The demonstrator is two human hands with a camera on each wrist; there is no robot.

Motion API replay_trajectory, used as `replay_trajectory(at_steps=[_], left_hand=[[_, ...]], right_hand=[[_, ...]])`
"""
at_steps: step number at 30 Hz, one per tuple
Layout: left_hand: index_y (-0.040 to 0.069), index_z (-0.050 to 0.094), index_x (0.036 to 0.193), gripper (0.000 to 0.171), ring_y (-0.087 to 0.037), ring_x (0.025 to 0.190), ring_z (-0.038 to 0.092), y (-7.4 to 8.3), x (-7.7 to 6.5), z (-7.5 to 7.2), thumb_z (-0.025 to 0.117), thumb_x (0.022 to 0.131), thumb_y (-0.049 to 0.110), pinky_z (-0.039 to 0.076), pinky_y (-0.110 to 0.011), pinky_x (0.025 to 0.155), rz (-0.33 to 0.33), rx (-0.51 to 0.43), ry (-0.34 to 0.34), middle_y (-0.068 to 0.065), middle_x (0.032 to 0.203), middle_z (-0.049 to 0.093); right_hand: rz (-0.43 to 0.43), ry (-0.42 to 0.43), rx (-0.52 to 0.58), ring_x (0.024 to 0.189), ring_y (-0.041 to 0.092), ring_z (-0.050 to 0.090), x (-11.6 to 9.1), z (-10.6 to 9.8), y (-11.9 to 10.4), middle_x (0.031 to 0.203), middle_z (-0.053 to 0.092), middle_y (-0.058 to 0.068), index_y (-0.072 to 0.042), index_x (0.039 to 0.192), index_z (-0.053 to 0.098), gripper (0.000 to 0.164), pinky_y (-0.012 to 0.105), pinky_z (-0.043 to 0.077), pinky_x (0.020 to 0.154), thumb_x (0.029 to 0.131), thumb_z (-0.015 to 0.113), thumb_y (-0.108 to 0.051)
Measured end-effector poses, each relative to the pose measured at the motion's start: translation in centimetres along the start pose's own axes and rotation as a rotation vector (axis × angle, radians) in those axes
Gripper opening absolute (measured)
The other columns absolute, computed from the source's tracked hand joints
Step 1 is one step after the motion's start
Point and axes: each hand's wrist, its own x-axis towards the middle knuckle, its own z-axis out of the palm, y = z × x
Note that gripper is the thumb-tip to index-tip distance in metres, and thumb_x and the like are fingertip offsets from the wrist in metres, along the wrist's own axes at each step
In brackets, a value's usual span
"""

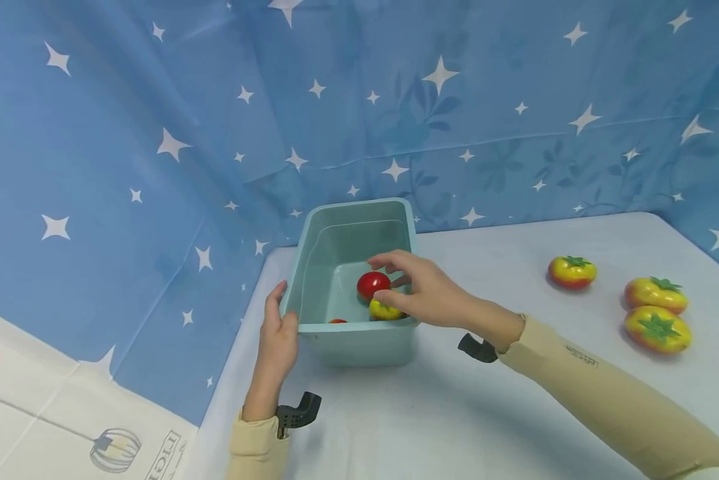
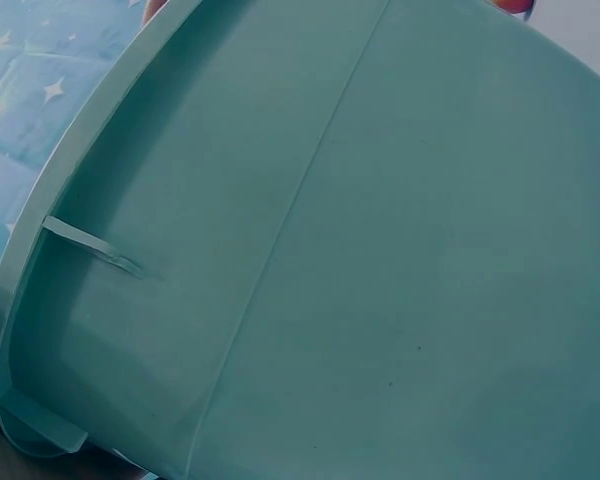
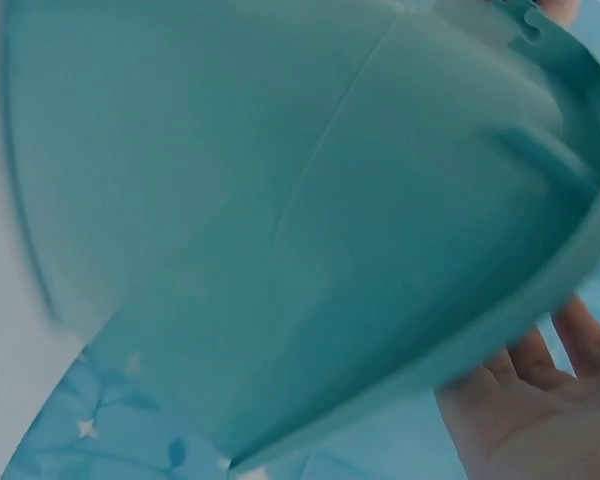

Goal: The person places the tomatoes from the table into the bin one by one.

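Note:
A blue-green plastic bin (image 1: 356,347) stands tilted in the head view, its open top toward me. At its left rim, my left hand (image 1: 278,347) holds the near corner, thumb at the front edge and fingers along the side. My right hand (image 1: 422,287) reaches over the right rim with fingers spread and loosely bent. Below those fingers lie a red tomato-like fruit (image 1: 373,285) and a yellow one (image 1: 385,309). An orange-red piece (image 1: 338,321) shows just above the front wall, mostly hidden. In the right wrist view, the right hand (image 3: 540,400) is beside the rim, gripping nothing.
On the white table (image 1: 503,400), to the right, lie a single red-and-yellow fruit (image 1: 571,273) and two more, an upper one (image 1: 653,295) and a lower one (image 1: 658,329), side by side. A blue star-patterned cloth (image 1: 485,100) hangs behind the table.

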Motion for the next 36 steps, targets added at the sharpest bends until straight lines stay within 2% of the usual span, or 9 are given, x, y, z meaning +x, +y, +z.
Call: replay_trajectory(at_steps=[9,16,19,23,26,28,32,35,36], left_hand=[[0.032,0.018,0.142,0.058,-0.017,0.127,0.029,-0.1,-0.1,-0.2,0.025,0.089,0.01,0.028,-0.045,0.096,0.0,-0.032,-0.016,0.005,0.144,0.023],[0.032,0.018,0.142,0.058,-0.018,0.127,0.03,-0.2,0.0,-0.1,0.026,0.089,0.01,0.028,-0.045,0.096,-0.001,-0.04,-0.022,0.005,0.145,0.022],[0.031,0.017,0.143,0.058,-0.02,0.127,0.031,-0.2,0.0,0.0,0.025,0.089,0.01,0.029,-0.047,0.095,-0.001,-0.029,-0.023,0.003,0.144,0.023],[0.032,0.017,0.143,0.059,-0.02,0.126,0.031,-0.3,-0.2,-0.2,0.025,0.089,0.01,0.028,-0.046,0.094,-0.025,-0.019,-0.019,0.003,0.144,0.023],[0.033,0.016,0.143,0.059,-0.019,0.125,0.031,-0.3,-0.4,-0.5,0.024,0.089,0.011,0.028,-0.046,0.094,-0.056,-0.01,-0.019,0.004,0.144,0.023],[0.033,0.015,0.143,0.059,-0.02,0.126,0.03,-0.4,-0.4,-0.5,0.024,0.089,0.012,0.029,-0.047,0.094,-0.065,-0.001,-0.024,0.004,0.145,0.022],[0.032,0.015,0.144,0.058,-0.021,0.127,0.029,-0.3,-0.3,-0.4,0.024,0.09,0.013,0.028,-0.049,0.095,-0.051,0.0,-0.026,0.003,0.146,0.02],[0.031,0.015,0.144,0.058,-0.02,0.128,0.028,-0.2,-0.1,-0.1,0.025,0.089,0.012,0.027,-0.049,0.096,-0.031,-0.013,-0.03,0.004,0.146,0.02],[0.03,0.015,0.144,0.058,-0.02,0.128,0.028,-0.1,0.0,0.0,0.025,0.089,0.011,0.027,-0.049,0.096,-0.024,-0.018,-0.032,0.003,0.146,0.02]], right_hand=[[0.045,0.191,-0.024,0.1,0.01,0.056,-3.1,-3.3,2.3,0.123,0.051,-0.009,-0.024,0.124,0.05,0.042,0.033,0.048,0.081,0.085,0.06,-0.033],[0.199,0.33,-0.107,0.102,0.016,0.055,-8.0,-5.2,5.0,0.122,0.052,-0.005,-0.024,0.124,0.051,0.041,0.041,0.048,0.08,0.085,0.06,-0.034],[0.242,0.39,-0.169,0.104,0.017,0.053,-10.7,-5.8,6.7,0.122,0.052,-0.003,-0.022,0.124,0.052,0.039,0.028,0.049,0.077,0.086,0.06,-0.03],[0.235,0.478,-0.312,0.102,0.008,0.051,-13.8,-7.1,8.6,0.119,0.053,-0.001,-0.015,0.121,0.055,0.037,0.006,0.039,0.075,0.085,0.063,-0.023],[0.23,0.551,-0.401,0.1,0.002,0.048,-15.6,-8.5,9.6,0.118,0.054,0.003,-0.011,0.118,0.057,0.037,0.0,0.033,0.077,0.083,0.065,-0.018],[0.266,0.585,-0.433,0.101,0.005,0.048,-16.7,-9.4,10.0,0.119,0.053,0.005,-0.011,0.118,0.057,0.036,-0.001,0.031,0.076,0.083,0.064,-0.018],[0.386,0.617,-0.521,0.097,0.028,0.053,-18.9,-10.9,10.7,0.119,0.052,0.012,-0.009,0.117,0.056,0.036,0.024,0.048,0.076,0.085,0.062,-0.022],[0.485,0.636,-0.558,0.097,0.037,0.052,-20.6,-11.8,11.5,0.117,0.05,0.017,-0.008,0.117,0.056,0.036,0.051,0.046,0.073,0.086,0.059,-0.027],[0.522,0.648,-0.568,0.098,0.038,0.052,-21.1,-12.1,11.9,0.118,0.05,0.017,-0.009,0.117,0.056,0.037,0.052,0.045,0.074,0.086,0.058,-0.029]])
